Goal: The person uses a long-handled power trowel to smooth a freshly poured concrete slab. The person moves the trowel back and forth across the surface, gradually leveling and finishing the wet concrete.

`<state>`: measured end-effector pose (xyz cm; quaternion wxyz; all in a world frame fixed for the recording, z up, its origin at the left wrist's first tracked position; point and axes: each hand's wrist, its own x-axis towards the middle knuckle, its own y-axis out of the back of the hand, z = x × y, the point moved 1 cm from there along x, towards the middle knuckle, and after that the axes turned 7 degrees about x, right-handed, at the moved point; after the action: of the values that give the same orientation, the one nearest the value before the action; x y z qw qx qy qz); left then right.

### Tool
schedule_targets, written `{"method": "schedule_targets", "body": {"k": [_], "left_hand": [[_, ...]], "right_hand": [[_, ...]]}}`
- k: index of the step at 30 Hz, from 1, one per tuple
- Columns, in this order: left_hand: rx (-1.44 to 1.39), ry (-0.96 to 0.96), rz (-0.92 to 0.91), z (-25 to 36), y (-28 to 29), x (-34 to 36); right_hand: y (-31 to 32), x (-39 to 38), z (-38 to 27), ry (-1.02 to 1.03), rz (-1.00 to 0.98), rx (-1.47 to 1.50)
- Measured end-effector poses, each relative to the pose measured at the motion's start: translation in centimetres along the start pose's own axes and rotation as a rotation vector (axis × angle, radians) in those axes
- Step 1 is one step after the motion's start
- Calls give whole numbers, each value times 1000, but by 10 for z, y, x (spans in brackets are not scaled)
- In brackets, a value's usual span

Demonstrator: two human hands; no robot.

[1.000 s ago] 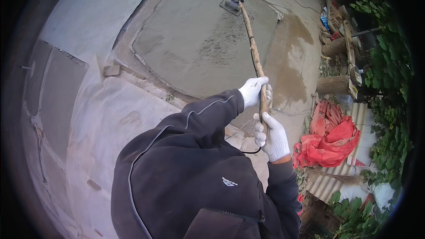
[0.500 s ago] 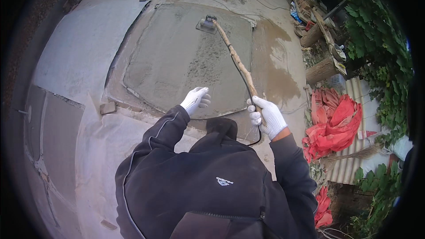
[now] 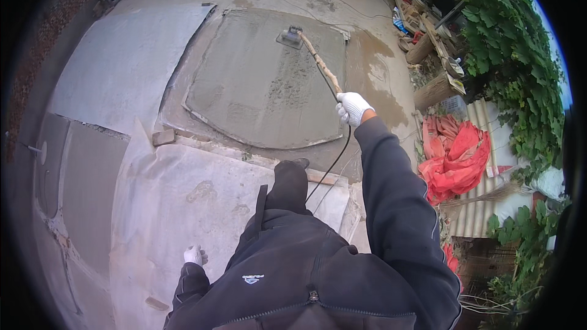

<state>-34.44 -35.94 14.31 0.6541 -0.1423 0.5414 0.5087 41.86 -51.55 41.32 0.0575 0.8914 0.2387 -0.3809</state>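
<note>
One hand on the tool, one off it. Our right hand (image 3: 353,109) is clamped around the near end of the wooden pole (image 3: 319,63), at the right edge of the wet concrete patch (image 3: 238,73). Pole slants away from us to the flat plate (image 3: 288,39) with a dark block on top, sitting on the patch toward its far edge. Rough, pitted strip on the patch, just nearer us than the plate. Black cord (image 3: 337,159) hangs from the pole past the patch's near edge.

Our left hand (image 3: 194,255) is off the pole, down over the plastic sheet (image 3: 177,201) on the near side of the patch. Fingers look curled; too small to tell if they're fully together.

Around the patch: brick (image 3: 164,137) just off the near-left corner, pale board (image 3: 122,64) to the left, damp stain (image 3: 391,101) along the right, red cloth (image 3: 455,153) further right.
</note>
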Motion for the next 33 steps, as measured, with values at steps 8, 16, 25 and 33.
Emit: {"method": "schedule_targets", "body": {"k": [8,16,25,33], "left_hand": [[358,44,-108,-37,88,-88],[191,-103,-64,65,107,-65],[261,-6,-129,98,96,-29],[223,-63,-74,121,141,26]], "right_hand": [[16,-19,-12,38,128,-147],[51,-8,37,34,283,-394],[32,-23,49,94,331,-607],[28,-30,57,154,252,-766]]}}
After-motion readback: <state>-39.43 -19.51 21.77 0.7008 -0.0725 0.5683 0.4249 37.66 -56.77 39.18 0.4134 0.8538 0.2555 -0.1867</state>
